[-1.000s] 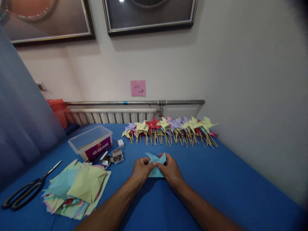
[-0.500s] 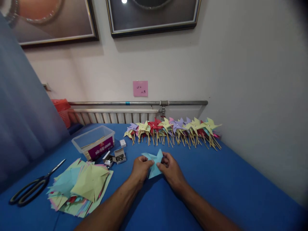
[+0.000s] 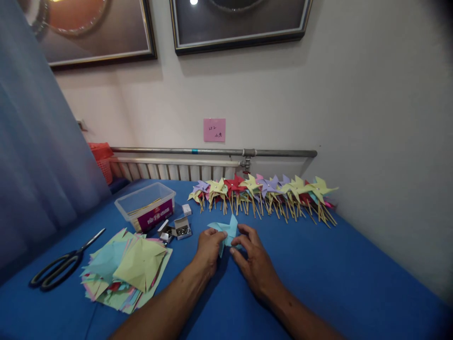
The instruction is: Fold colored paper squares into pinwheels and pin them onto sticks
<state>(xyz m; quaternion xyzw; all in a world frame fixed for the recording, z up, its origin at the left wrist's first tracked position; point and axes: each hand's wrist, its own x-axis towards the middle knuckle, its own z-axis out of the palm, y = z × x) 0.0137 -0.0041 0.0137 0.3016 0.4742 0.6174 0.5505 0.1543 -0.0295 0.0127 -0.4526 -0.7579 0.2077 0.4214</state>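
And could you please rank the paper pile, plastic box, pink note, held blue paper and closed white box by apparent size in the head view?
1. Paper pile
2. Plastic box
3. Pink note and held blue paper, too alike to rank
4. Closed white box

Stretches beneath the fingers [image 3: 218,236] as a blue worktop [image 3: 318,274]; bears pinwheels [image 3: 235,184] beyond them and, to their left, paper pile [image 3: 139,263], scissors [image 3: 77,255], clear tub [image 3: 155,218], small boxes [image 3: 186,210].
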